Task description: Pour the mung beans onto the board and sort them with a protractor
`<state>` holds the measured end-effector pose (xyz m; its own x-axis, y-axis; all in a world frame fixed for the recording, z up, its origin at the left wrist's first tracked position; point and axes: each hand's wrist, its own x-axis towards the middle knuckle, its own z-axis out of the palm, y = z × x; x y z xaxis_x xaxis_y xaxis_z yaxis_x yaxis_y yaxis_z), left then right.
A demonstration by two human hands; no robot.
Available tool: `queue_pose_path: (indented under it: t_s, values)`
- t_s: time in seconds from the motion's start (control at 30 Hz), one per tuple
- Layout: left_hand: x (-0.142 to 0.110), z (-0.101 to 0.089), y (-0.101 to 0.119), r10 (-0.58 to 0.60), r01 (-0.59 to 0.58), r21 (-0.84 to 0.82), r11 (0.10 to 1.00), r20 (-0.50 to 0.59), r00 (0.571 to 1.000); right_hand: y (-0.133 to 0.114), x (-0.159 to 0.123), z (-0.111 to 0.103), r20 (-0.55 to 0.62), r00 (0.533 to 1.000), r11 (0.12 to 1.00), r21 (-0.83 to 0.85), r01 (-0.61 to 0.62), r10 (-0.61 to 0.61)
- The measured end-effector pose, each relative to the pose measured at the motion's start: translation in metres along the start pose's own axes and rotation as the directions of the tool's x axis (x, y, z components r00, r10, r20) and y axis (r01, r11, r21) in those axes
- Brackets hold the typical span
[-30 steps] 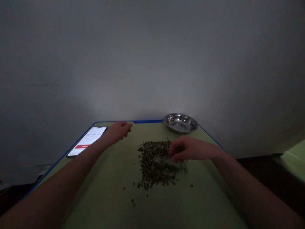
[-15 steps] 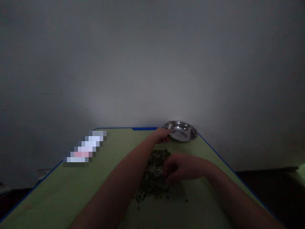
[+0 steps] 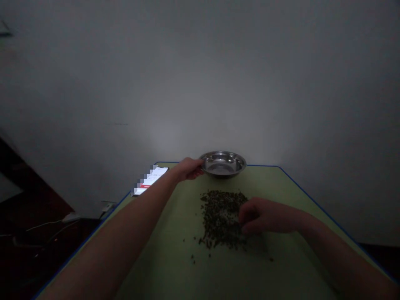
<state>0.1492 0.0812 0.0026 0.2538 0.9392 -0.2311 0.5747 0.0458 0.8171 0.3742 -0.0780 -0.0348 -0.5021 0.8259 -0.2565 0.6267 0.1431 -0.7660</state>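
Note:
My left hand (image 3: 190, 168) reaches across to the far side, its fingers closed on the left rim of a shiny, shallow metal bowl (image 3: 222, 166). No contents show inside the bowl, and whether it rests on the table or is slightly raised I cannot tell. Nearer to me lies a spread heap of small dark dried bits (image 3: 220, 221), perhaps seeds or buds. At the heap's right edge is my right hand (image 3: 261, 216), thumb and fingers curled together in a pinch; anything between the fingertips is hidden.
The pale green table (image 3: 175, 271) has a blue edge and stands against a grey wall (image 3: 200, 83). A phone with a lit screen (image 3: 153, 180) lies at the far left, partly blurred. Stray bits surround the heap. Cables (image 3: 59, 223) run on the floor at left.
The bowl, held by my left hand, has moved left from the table's far right corner toward the middle of its back edge. My right hand stays beside the heap. The camera view has shifted.

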Motion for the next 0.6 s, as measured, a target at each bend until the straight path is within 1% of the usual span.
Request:
queue_pose_path:
  t_s: [0.13,0.2,0.27,0.33,0.4,0.5,0.6]
  values:
    - [-0.023,-0.066,-0.03,-0.078,0.067,-0.065,0.996,-0.17,0.982,0.001,0.001,0.002,-0.003,1.0,1.0,0.002,0.003,-0.003]
    - [-0.034,-0.093,-0.042,-0.104,0.088,-0.082,0.993,-0.231,0.967,0.0,0.001,0.003,-0.007,1.0,1.0,0.007,0.002,-0.002]
    - [-0.043,-0.113,-0.052,-0.129,0.11,-0.087,0.99,-0.271,0.954,0.0,0.002,0.004,-0.009,1.0,1.0,0.013,0.003,-0.003]
    - [-0.05,-0.128,-0.06,-0.149,0.129,-0.084,0.988,-0.308,0.94,0.0,0.003,0.005,-0.009,1.0,1.0,0.015,0.007,-0.007]
    - [-0.054,-0.138,-0.068,-0.161,0.143,-0.077,0.987,-0.341,0.926,0.0,0.004,0.005,-0.013,1.0,1.0,0.014,0.01,-0.009]
    - [-0.058,-0.145,-0.078,-0.156,0.147,-0.051,0.988,-0.374,0.914,0.001,0.005,0.006,-0.027,1.0,1.0,0.008,0.008,-0.008]
    - [-0.059,-0.148,-0.085,-0.124,0.14,0.015,0.99,-0.388,0.913,0.003,0.006,0.007,-0.032,0.999,1.0,0.005,0.002,-0.002]
